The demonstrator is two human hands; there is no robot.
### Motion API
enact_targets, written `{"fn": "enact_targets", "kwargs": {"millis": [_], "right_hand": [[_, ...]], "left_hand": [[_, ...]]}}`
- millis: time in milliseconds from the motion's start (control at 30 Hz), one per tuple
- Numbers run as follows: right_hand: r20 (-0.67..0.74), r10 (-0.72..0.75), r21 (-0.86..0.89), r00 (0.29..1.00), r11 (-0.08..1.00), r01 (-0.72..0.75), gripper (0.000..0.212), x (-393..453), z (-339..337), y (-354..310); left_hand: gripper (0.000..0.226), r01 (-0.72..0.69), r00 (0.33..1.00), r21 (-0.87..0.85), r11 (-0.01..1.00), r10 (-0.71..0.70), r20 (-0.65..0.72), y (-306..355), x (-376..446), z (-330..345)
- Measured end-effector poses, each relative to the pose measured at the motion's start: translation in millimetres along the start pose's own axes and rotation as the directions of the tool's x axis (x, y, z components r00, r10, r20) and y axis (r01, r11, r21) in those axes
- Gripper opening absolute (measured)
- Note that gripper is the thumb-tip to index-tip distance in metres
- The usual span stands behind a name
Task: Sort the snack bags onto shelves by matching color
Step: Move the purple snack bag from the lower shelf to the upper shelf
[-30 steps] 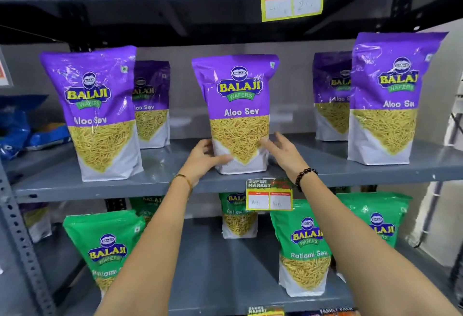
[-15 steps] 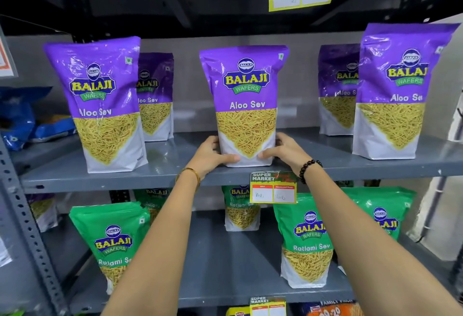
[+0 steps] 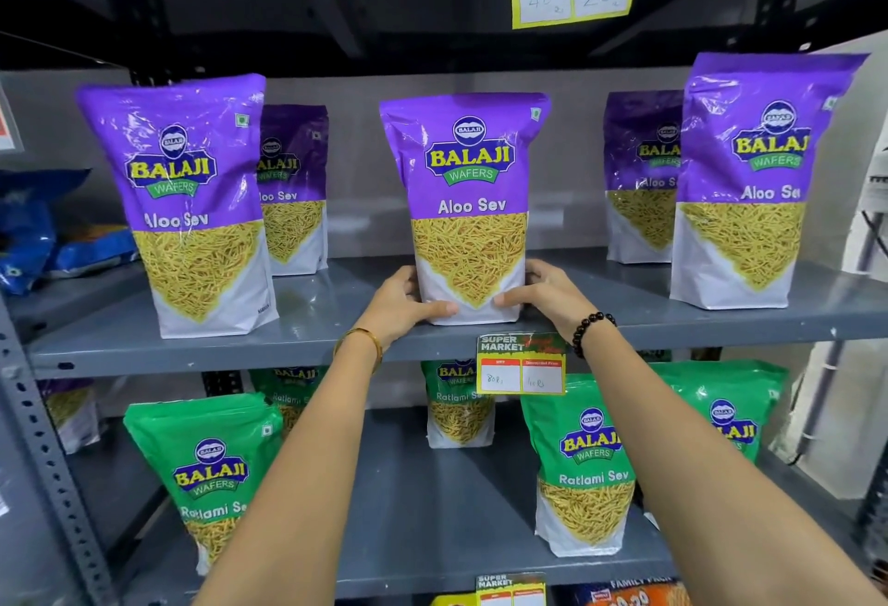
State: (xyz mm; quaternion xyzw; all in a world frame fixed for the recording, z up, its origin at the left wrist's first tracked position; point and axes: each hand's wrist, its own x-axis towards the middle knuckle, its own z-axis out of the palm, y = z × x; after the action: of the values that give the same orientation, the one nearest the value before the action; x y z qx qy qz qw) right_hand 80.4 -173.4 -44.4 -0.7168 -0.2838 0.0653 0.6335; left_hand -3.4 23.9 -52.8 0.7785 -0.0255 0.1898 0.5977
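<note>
- A second before, both hands had lain open against the lower front of the upright purple Aloo Sev snack bag (image 3: 468,207); now they had closed in on its white base from either side.
- The left hand (image 3: 401,305) wrapped the bag's lower left edge, thumb across the front; the right hand (image 3: 545,291) clasped the lower right edge the same way.
- The bag stood upright at the centre of the frame on the grey metal middle shelf (image 3: 312,312), near its front lip.
- A gold bangle (image 3: 363,341) sat on the left wrist and a black bead bracelet (image 3: 588,329) on the right.
- To the left stood another purple bag at the shelf front (image 3: 192,207), well apart; a darker one (image 3: 295,187) stood behind it.
- At the right of the frame stood two more purple bags (image 3: 749,183).
- A yellow-green price tag (image 3: 521,363) hung from the shelf lip just below the right hand.
- Green Ratlami Sev bags (image 3: 584,466) filled the lower shelf, partly hidden by both forearms.
- Blue packets (image 3: 33,231) lay at the left edge.
</note>
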Motion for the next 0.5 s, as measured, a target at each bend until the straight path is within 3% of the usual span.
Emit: {"fn": "enact_targets", "kwargs": {"millis": [133,500], "right_hand": [[-0.014,0.008,-0.007,1.0,1.0,-0.008,0.054,0.0,-0.8,0.1],[-0.016,0.004,0.016,1.0,1.0,-0.004,0.044,-0.4,-1.4,-0.1]], "left_hand": [[0.056,0.005,1.0,0.012,1.0,-0.005,-0.002,-1.4,0.3,-0.2],[0.057,0.004,1.0,0.035,0.999,-0.004,-0.003,-1.6,1.2,0.0]]}}
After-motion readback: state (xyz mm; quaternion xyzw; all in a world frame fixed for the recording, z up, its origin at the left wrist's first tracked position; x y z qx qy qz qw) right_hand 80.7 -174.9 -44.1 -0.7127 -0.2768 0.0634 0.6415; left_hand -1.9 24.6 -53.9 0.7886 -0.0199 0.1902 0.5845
